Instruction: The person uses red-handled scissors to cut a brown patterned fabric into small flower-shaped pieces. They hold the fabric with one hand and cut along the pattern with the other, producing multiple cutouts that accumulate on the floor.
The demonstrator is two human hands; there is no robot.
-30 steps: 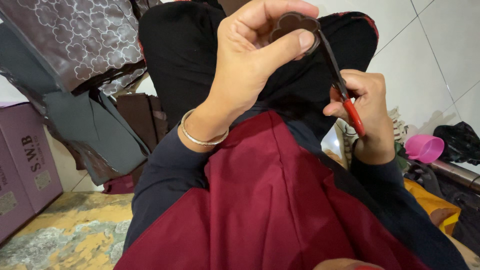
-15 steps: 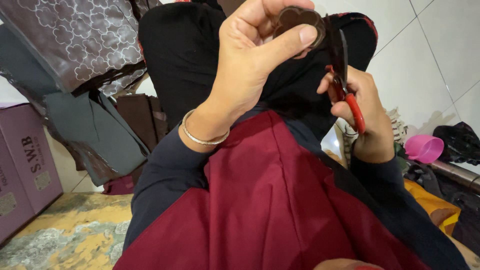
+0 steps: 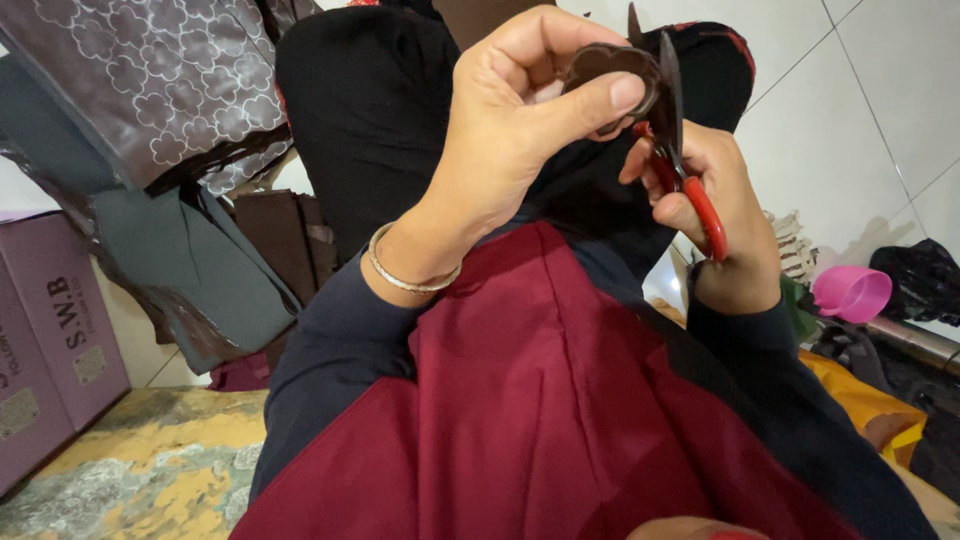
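Two hands, left [image 3: 510, 130] and right [image 3: 715, 215], one pair of red-handled scissors [image 3: 680, 150], one brown scalloped piece [image 3: 610, 70], one bracelet [image 3: 405, 280], one pink cup [image 3: 850, 293], one purple box [image 3: 50, 340]

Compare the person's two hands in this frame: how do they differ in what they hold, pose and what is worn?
The left hand pinches a small dark brown scalloped piece between thumb and fingertips; the right hand has its grip on red-handled scissors. The left hand is raised higher with its back to the camera; the right sits lower, fingers curled. The left wrist wears a silver bangle; the right shows none. Both have dark sleeves.
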